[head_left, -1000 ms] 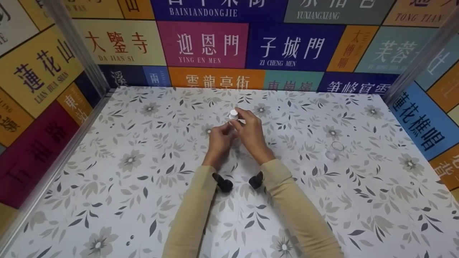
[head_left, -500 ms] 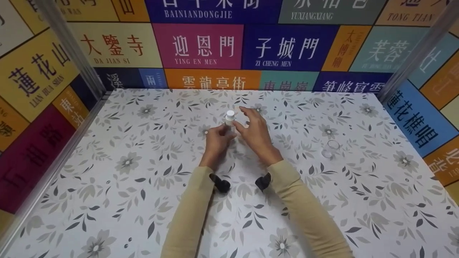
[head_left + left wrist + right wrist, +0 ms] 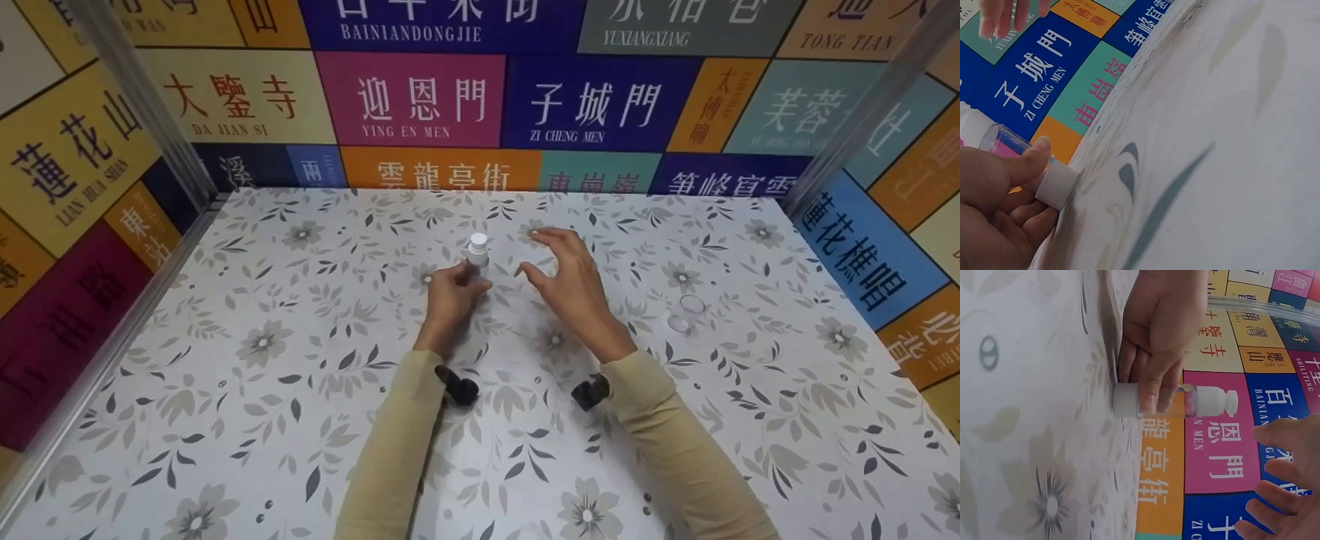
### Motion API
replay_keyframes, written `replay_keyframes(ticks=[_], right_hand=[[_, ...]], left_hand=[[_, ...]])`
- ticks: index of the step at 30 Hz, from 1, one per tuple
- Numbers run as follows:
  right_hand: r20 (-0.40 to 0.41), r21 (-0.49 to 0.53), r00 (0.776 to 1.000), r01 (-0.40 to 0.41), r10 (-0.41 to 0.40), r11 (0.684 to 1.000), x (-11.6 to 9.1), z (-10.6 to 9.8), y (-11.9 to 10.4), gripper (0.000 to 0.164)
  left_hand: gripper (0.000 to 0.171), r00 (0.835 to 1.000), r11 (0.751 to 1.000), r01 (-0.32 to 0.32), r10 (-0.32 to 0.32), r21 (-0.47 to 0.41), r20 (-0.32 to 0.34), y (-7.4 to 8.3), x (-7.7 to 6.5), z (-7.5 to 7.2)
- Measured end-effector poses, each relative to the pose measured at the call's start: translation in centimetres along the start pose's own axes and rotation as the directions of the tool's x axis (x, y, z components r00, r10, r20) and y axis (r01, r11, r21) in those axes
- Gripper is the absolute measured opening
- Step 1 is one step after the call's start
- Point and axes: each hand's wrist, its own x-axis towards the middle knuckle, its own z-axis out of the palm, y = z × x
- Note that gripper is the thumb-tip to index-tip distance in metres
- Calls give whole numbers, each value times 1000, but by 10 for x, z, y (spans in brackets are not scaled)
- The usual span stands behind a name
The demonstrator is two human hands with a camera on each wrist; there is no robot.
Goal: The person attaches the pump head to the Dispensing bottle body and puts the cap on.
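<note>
A small clear bottle with a white pump top [image 3: 478, 247] and a white base [image 3: 1057, 185] stands upright on the table. My left hand [image 3: 451, 296] holds it low down, thumb on one side and fingers on the other, as the right wrist view shows. To the right of the bottle my right hand [image 3: 574, 289] hovers apart from it, fingers spread and bent, with nothing in them. In the right wrist view the bottle's clear middle [image 3: 1189, 400] shows between the left fingers and the pump top. A clear cylindrical cap [image 3: 685, 313] lies farther right on the table.
The white table [image 3: 300, 450] has a grey leaf and flower pattern. Behind it rises a wall of coloured panels [image 3: 420, 97] with lettering, and similar panels flank both sides. Black wrist cameras [image 3: 457, 386] jut out below the sleeves.
My right hand has let go of the bottle's pump top and drawn away to the right, its fingers spreading. The left hand keeps its hold on the bottle.
</note>
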Motion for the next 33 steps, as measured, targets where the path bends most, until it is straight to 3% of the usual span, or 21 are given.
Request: replay_keyframes(ticks=[6, 18, 33], right_hand=[[-9, -55, 1000, -19, 18, 998, -10, -23, 5, 44], [-51, -66, 998, -49, 46, 997, -32, -62, 22, 44], [-138, -102, 988, -85, 71, 991, -53, -90, 64, 42]], left_hand=[[44, 999, 999, 30, -30, -31, 14, 0, 0, 0], [44, 999, 999, 39, -38, -38, 8, 0, 1, 1], [38, 1000, 997, 16, -17, -79, -9, -2, 0, 2]])
